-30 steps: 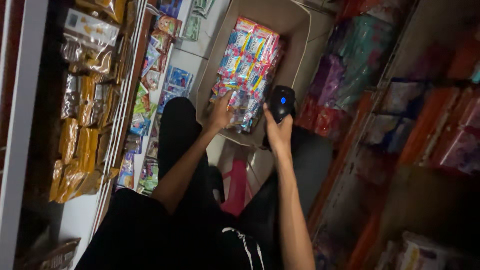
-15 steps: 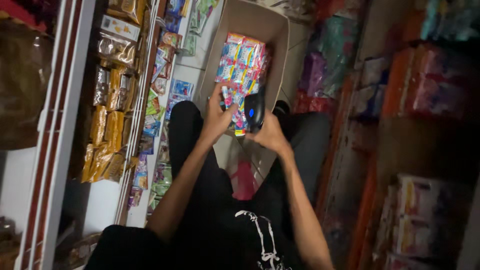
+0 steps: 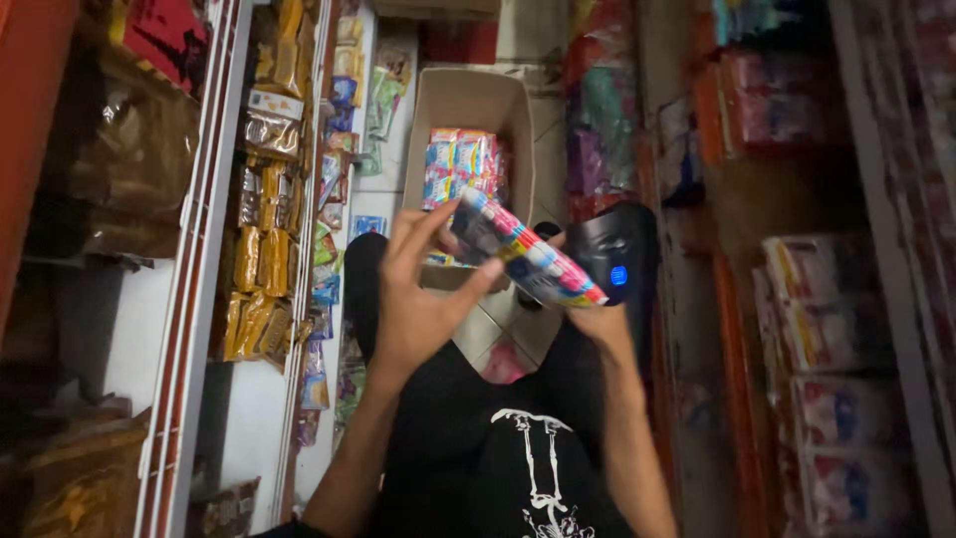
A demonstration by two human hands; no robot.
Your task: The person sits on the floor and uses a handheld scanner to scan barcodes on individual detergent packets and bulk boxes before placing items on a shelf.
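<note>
Head view, looking down from my own eyes in a narrow shop aisle. The landmark is an open cardboard box (image 3: 468, 110) on the floor ahead of me, part filled with bright pink, blue and yellow packets.

My left hand (image 3: 418, 299) is raised on the near side of the box, between it and my chest. Its fingers (image 3: 423, 221) are spread fairly wide, with only the thumb and fingertips closed on one long, colourful packet (image 3: 523, 254) that I hold up at a slant, its lower end pointing away to the right of the box.

My right hand (image 3: 597, 319) is just right of the box's near corner, wrapped shut around a black handheld scanner (image 3: 617, 249) with a small blue light. The scanner sits right behind the packet's lower end; I cannot tell if they touch.

Half a second ago both hands were low at the mouth of the box, among the packets. Now the packet is lifted clear of the box and the scanner has come up beside it, so this packet is out of the stack and facing the scanner.

Left of the box, white wire shelves (image 3: 199, 299) hold gold and brown snack bags. Right of it, dim shelves (image 3: 827, 299) carry pink and red packs. Below the box my black trousers and printed black shirt fill the frame.
</note>
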